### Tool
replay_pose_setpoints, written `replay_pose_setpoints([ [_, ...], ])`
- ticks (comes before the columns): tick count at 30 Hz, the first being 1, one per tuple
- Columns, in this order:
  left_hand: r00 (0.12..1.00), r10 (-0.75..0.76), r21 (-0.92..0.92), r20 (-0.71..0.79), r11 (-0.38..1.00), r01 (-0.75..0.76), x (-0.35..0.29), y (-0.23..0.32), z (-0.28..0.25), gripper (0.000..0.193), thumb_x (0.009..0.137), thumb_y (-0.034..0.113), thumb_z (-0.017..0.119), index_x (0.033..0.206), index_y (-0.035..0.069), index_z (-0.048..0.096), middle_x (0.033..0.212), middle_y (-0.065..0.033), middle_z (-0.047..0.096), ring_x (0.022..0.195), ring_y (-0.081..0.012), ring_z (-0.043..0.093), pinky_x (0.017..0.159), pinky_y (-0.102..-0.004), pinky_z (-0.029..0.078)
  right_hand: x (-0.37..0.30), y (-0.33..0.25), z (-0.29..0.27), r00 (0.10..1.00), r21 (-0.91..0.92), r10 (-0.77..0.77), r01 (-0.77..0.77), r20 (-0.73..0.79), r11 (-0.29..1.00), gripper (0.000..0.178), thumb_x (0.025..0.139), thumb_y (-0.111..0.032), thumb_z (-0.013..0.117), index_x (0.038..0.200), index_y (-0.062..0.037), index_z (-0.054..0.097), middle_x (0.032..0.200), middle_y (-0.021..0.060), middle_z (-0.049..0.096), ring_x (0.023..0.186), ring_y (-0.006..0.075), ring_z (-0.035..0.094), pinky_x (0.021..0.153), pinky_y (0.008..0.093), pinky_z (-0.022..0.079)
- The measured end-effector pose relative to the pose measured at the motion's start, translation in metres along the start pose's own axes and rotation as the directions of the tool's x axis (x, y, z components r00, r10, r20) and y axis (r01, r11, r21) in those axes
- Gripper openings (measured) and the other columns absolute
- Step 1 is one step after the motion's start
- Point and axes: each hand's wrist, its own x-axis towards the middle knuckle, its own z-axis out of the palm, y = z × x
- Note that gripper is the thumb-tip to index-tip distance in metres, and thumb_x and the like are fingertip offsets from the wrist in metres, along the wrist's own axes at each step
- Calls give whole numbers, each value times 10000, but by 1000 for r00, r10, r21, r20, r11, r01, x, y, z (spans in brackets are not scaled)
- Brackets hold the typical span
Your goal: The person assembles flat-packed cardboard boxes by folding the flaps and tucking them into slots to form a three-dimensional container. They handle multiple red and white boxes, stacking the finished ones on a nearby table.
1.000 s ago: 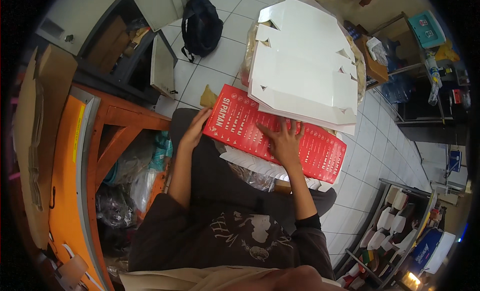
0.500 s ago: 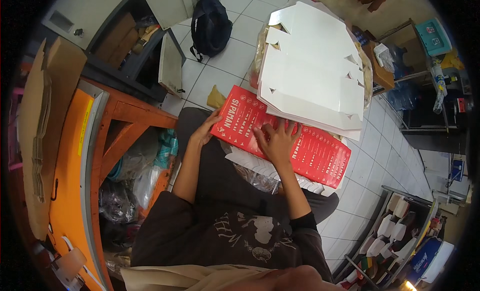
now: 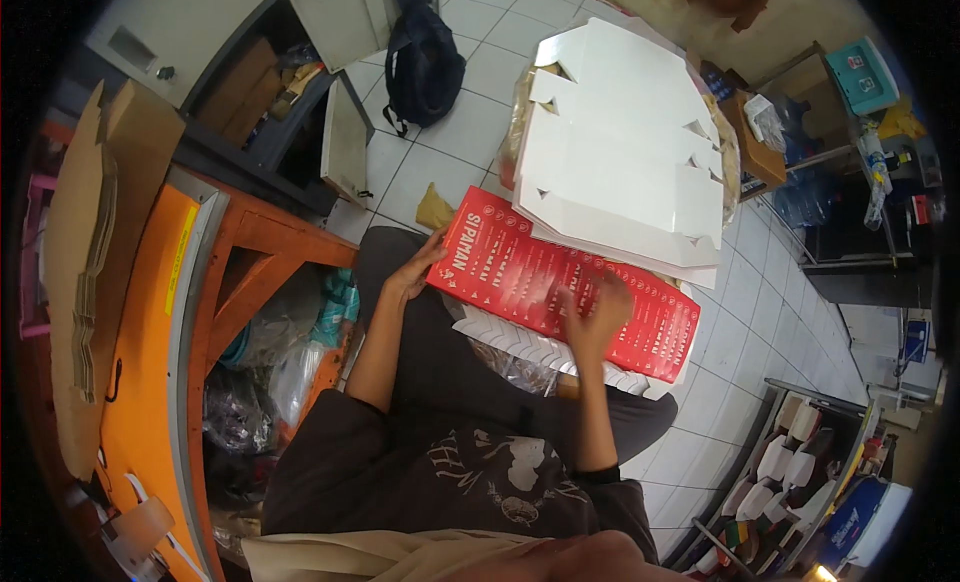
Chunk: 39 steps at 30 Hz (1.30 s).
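A red cardboard box piece [image 3: 490,252] with white print lies slanted across my lap, its long side running from upper left to lower right. My left hand [image 3: 415,267] grips its left end, fingers along the edge. Above the middle of the red surface is my right hand [image 3: 598,312], its fingers smeared by motion; whether it touches the card I cannot tell. Beneath the near edge shows a row of overlapping white cardboard flaps [image 3: 550,355]. A stack of flat white die-cut box blanks [image 3: 620,132] overlaps the red piece's far side.
To my left stands an orange table [image 3: 150,352] with folded brown cardboard [image 3: 85,282] on it and plastic bags [image 3: 245,402] below. A dark backpack [image 3: 425,67] lies on the tiled floor near an open cabinet [image 3: 345,142]. A rack of small boxes [image 3: 775,472] is at the right.
My right hand has shifted right and slightly down over the red card, and now appears blurred. My left hand stays at the card's left end.
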Motion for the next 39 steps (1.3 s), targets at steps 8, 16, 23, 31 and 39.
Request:
replay_pose_setpoints([
  [8,993,-31,-61,-116,998,24,4,-5,4,857,794,509,688,1462,111,328,1389,-119,467,1252,-227,481,1005,-408,435,-99,241,-141,664,200,746,-724,-53,660,608,797,-318,764,1246,25,541,1223,157,596,1158,259,542,997,381,408],
  [16,994,-75,-160,-75,985,63,18,-13,-12,655,773,461,674,1265,55,522,1158,-105,633,1011,-212,635,889,-386,517,-92,237,-121,726,682,417,-675,547,280,481,763,-96,741,1198,20,571,1095,80,665,1010,155,612,946,321,441],
  [23,995,-79,-288,58,953,92,-3,-13,13,519,840,373,602,1198,-1,574,1123,-138,654,980,-232,657,892,-409,527,-107,228,-146,763,820,492,-550,419,156,580,720,-117,726,1241,44,528,1193,132,615,1070,218,596,995,341,424],
  [31,937,-182,-393,297,871,293,-20,-64,85,650,807,425,677,1327,83,490,1278,-99,575,1138,-187,569,985,-395,457,-52,125,-145,797,736,432,-579,422,351,681,700,-143,736,1297,52,473,1241,173,572,1119,259,569,993,376,437],
  [39,813,119,-369,571,921,124,-87,20,197,752,797,454,669,1416,139,382,1333,-88,529,1195,-193,527,996,-436,435,15,55,-160,886,779,185,-463,426,422,701,693,-146,742,1305,52,463,1238,176,569,1116,265,568,991,380,439],
])
